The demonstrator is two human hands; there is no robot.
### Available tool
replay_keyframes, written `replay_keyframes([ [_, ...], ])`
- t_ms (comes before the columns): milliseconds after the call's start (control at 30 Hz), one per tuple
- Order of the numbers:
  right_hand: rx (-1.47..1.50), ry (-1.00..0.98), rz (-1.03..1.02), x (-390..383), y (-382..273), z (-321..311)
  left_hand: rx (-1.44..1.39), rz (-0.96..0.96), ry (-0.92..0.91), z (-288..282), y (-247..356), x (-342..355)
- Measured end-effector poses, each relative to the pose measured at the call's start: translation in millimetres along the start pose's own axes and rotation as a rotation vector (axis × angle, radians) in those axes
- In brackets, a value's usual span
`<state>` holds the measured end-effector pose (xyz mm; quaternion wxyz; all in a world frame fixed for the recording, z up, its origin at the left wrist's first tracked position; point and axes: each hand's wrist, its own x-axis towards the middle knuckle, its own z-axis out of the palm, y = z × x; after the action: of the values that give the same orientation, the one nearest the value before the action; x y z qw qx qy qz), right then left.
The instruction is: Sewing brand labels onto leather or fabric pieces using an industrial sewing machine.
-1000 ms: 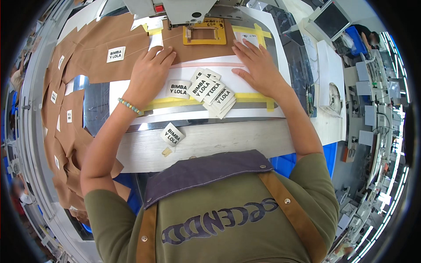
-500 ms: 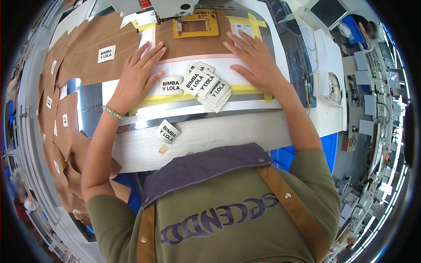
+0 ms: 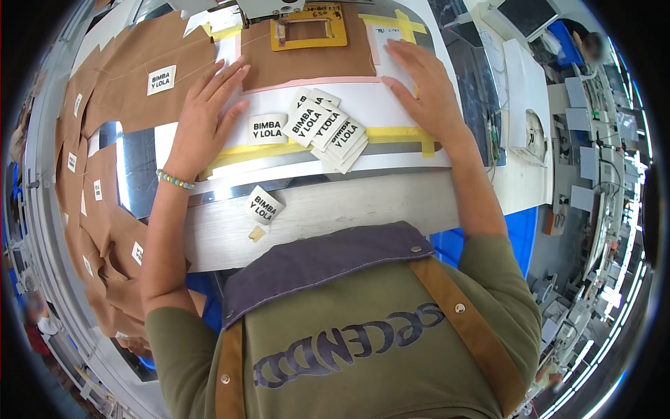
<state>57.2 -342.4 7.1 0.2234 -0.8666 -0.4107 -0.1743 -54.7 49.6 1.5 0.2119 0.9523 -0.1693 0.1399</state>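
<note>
A brown fabric panel (image 3: pixel 307 68) lies flat on a white sheet with a pink-edged outline, under a yellow metal frame (image 3: pixel 279 42) of a sewing machine. My left hand (image 3: pixel 204 115) rests flat at the panel's left edge, fingers stretched out and holding nothing. On the other side, my right hand (image 3: pixel 427 94) lies with fingers spread just right of the panel, over the white sheet. Between my hands is a loose pile of white printed labels (image 3: pixel 342 143). A single label (image 3: pixel 268 129) lies left of the pile, and another label (image 3: pixel 265 204) lies nearer me.
The sewing machine head (image 3: pixel 262 8) overhangs the far edge. More brown panels (image 3: pixel 132 98) with white labels spread over the left side and hang down. Yellow tape (image 3: pixel 244 155) borders the white sheet. A white machine housing (image 3: pixel 525 105) and a monitor (image 3: pixel 522 17) stand at right.
Both hands have moved slightly outward, away from the brown panel's sides. The whole view has shifted a little. The labels keep their arrangement.
</note>
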Motion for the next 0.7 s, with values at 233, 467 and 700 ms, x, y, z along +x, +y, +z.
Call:
replay_keyframes([
  [233,0.154,-0.132,0.119,-3.5,-0.7,-2.2,0.110,0.038,-0.094,-0.7,2.5,3.9],
  [467,0.445,-0.668,-0.016,4.1,-1.2,-82.4,0.077,0.028,-0.026,2.0,-1.3,0.5],
  [700,-0.066,-0.302,-0.076,0.1,-10.2,-18.2,0.111,0.054,-0.075,-0.4,5.0,0.8],
])
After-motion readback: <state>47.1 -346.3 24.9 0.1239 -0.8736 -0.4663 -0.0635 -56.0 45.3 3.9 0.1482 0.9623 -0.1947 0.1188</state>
